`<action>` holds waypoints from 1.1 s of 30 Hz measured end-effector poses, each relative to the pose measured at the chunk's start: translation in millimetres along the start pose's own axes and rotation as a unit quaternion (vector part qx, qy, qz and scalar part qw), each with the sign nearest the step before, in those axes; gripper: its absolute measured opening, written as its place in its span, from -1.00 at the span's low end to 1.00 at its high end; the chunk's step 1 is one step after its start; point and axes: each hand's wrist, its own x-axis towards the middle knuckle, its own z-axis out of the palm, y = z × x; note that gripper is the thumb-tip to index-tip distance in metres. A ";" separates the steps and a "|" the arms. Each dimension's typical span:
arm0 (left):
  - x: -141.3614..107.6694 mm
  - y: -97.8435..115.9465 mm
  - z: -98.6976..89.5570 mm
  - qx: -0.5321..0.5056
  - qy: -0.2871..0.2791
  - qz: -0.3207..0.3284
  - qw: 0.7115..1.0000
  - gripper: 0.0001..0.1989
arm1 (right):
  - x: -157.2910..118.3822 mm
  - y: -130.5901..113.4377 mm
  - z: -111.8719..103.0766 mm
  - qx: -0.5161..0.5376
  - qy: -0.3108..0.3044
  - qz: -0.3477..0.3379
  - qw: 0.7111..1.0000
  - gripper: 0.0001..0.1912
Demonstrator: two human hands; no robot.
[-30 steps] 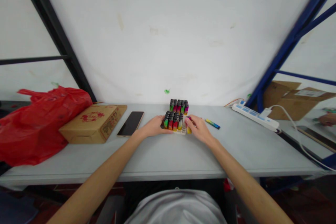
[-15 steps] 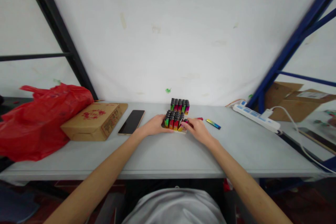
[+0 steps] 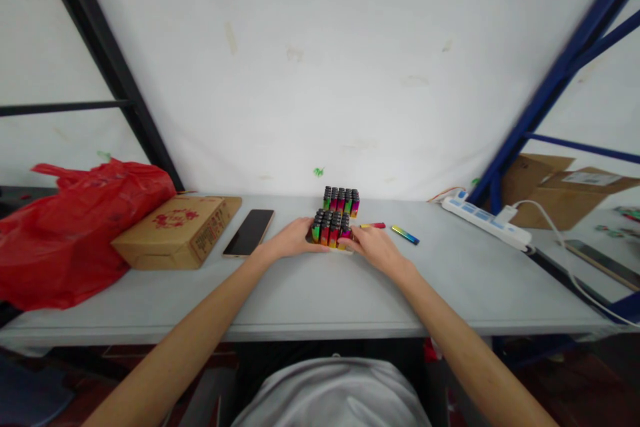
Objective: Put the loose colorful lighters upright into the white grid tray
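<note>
Several multicoloured lighters (image 3: 329, 229) with black tops stand upright in tight rows in a shallow pale tray (image 3: 344, 251). My left hand (image 3: 294, 239) is wrapped round the left side of this block, its thumb along the front. At the right front corner, my right hand (image 3: 375, 247) has its fingers closed on a pink-and-yellow lighter (image 3: 345, 234), upright beside the others. Behind the tray stands a second block of lighters (image 3: 341, 201). Two loose lighters lie right of the blocks: a red-and-yellow lighter (image 3: 373, 225) and a blue-and-yellow lighter (image 3: 405, 235).
On the grey table (image 3: 320, 300), a phone (image 3: 249, 232) lies left of my hands. Further left are a cardboard box (image 3: 175, 230) and a red plastic bag (image 3: 85, 233). A white power strip (image 3: 487, 221) with a cable lies at right, near an open carton (image 3: 545, 193).
My right hand has brought its lighter down and left into the front right corner of the block, where it now stands straighter. My left hand stays round the block.
</note>
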 end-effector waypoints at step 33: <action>-3.6 2.6 -12.1 0.051 -0.002 -0.056 0.997 -0.30 | -22.8 85.0 -17.0 0.078 0.099 0.158 0.979 -0.61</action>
